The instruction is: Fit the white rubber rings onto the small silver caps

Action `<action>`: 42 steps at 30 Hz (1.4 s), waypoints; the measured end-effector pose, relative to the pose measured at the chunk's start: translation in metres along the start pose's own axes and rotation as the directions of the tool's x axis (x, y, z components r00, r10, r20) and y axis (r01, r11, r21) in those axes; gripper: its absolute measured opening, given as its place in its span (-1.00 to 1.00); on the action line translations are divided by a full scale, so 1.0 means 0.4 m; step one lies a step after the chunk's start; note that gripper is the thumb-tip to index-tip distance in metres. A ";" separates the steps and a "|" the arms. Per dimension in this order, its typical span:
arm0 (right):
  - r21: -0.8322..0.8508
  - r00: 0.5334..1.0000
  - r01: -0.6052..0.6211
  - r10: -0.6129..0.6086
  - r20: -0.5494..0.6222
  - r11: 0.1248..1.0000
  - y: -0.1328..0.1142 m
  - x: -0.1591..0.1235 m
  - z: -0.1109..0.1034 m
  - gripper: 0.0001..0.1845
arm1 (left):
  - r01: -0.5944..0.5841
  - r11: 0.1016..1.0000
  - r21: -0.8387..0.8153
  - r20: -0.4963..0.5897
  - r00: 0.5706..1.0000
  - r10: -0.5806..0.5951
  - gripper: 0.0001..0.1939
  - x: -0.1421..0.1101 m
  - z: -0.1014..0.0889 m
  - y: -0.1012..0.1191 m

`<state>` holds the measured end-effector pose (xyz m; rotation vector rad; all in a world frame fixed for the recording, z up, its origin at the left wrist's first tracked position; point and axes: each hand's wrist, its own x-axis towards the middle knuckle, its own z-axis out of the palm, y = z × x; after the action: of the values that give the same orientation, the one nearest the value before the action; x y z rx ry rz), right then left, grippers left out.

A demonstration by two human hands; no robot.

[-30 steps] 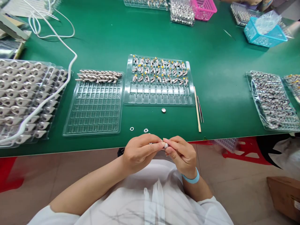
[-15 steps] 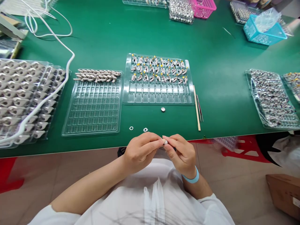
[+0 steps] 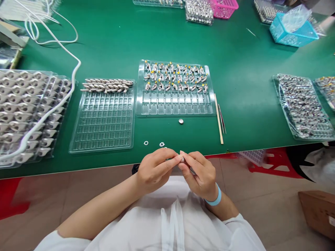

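Note:
Just off the table's front edge, my left hand (image 3: 156, 170) and my right hand (image 3: 199, 173) meet at the fingertips. Both are closed on one small whitish metal part (image 3: 182, 160), mostly covered by the fingers. On the green table beyond them lie a flat ring washer (image 3: 146, 143) and a few overlapping washers (image 3: 162, 144). A small round metal cap (image 3: 180, 121) sits farther back. Behind it, a clear tray (image 3: 176, 110) carries rows of curved metal pieces with yellow bits in its back part; its front pockets hold nothing.
Tweezers (image 3: 222, 119) and a wooden stick (image 3: 218, 118) lie right of the middle tray. To the left are another clear tray (image 3: 102, 136), stacked trays of metal parts (image 3: 23, 104) and a white cable (image 3: 74, 75). A blue basket (image 3: 293, 36) and filled trays (image 3: 303, 108) stand at right.
The hands keep their pinch on the small part, with only slight finger movement. The whole view has shifted a little; the objects on the table look unmoved.

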<state>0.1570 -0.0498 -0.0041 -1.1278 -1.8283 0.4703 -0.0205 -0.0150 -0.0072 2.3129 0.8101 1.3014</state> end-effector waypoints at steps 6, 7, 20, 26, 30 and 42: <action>0.026 0.998 -0.057 0.058 -0.015 0.998 -0.008 0.007 -0.004 -0.66 | -0.012 1.000 0.027 0.032 0.999 0.012 -0.74 -0.002 -0.001 0.001; 0.017 0.998 -0.054 0.054 -0.018 0.998 -0.009 0.005 -0.002 -0.66 | -0.015 0.999 0.037 0.036 0.999 0.013 -0.76 -0.002 -0.001 0.001; -0.137 0.997 0.039 -0.048 -0.060 0.990 -0.008 -0.015 0.021 -0.51 | -0.095 0.990 0.102 0.036 0.995 0.092 -0.74 -0.006 0.005 -0.009; -0.173 0.993 0.084 -0.097 -0.066 0.981 0.000 -0.013 0.029 -0.47 | -0.110 0.984 0.139 0.061 0.993 0.102 -0.74 -0.005 0.005 -0.013; -0.180 0.994 0.070 -0.083 -0.067 0.981 0.012 -0.020 0.039 -0.47 | -0.083 0.982 0.168 0.087 0.994 0.069 -0.73 -0.002 0.005 -0.016; 0.101 0.974 -0.168 0.150 0.168 0.981 0.035 0.021 0.006 -0.56 | 0.117 0.992 0.047 -0.047 0.992 -0.115 -0.83 0.021 0.003 -0.038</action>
<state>0.1608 -0.0352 -0.0110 -1.1916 -1.8293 0.7695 -0.0209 0.0021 -0.0109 2.2445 0.9865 1.2996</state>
